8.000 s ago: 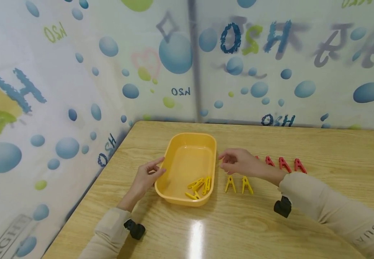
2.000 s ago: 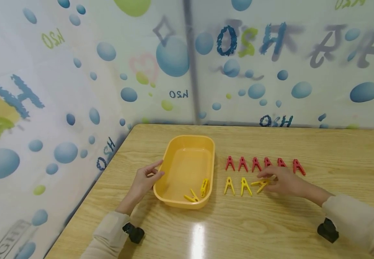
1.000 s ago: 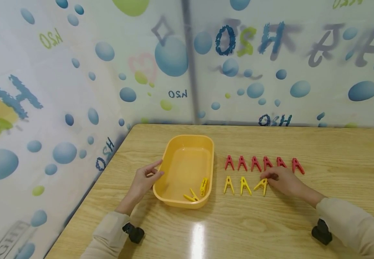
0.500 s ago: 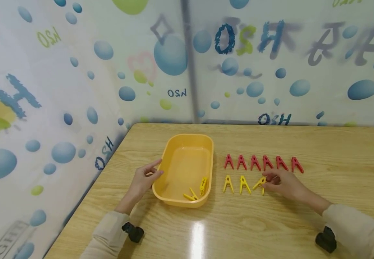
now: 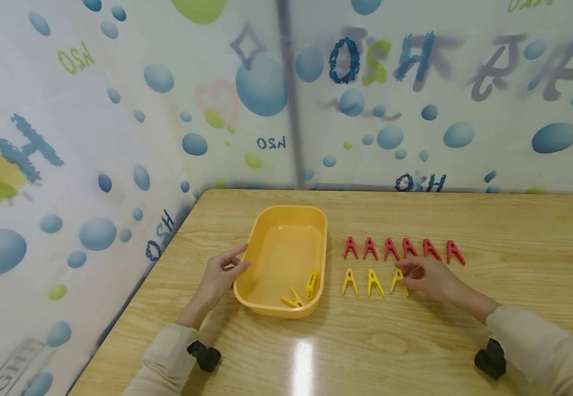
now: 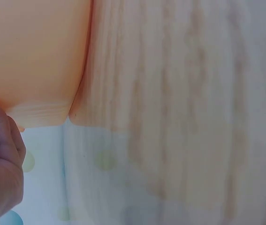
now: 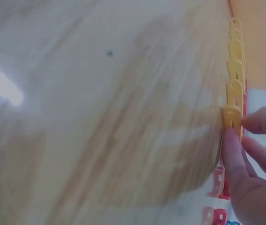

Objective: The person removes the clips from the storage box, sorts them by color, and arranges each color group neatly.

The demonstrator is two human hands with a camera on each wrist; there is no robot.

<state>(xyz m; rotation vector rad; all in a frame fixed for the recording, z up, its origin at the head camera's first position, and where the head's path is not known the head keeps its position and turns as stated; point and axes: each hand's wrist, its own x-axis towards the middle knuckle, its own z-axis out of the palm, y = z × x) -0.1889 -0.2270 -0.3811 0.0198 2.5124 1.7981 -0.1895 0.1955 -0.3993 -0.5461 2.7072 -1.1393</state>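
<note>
My right hand [image 5: 432,278] pinches a yellow clothespin [image 5: 396,279] between thumb and fingers at the right end of a short yellow row. Two other yellow clothespins, the nearer one [image 5: 374,283] and the far-left one [image 5: 349,282], stand beside it with legs spread toward me. In the right wrist view, the thumb and fingertips close around the end yellow clothespin [image 7: 232,115]. My left hand [image 5: 219,275] holds the left rim of an orange-yellow plastic tray [image 5: 281,314], thumb and index finger at the edge. Inside the tray lie two yellow clothespins [image 5: 311,284], near its front right corner.
Behind the yellow row runs a row of several red clothespins [image 5: 370,249], right of the tray. Everything stands on a wood-grain table [image 5: 365,352]. A bubble-patterned curtain [image 5: 390,110] borders its back and left edges.
Two yellow clothespins have left the tray since the first frame. My right hand has moved right and turned the third yellow clothespin from slanted to nearly in line with its row.
</note>
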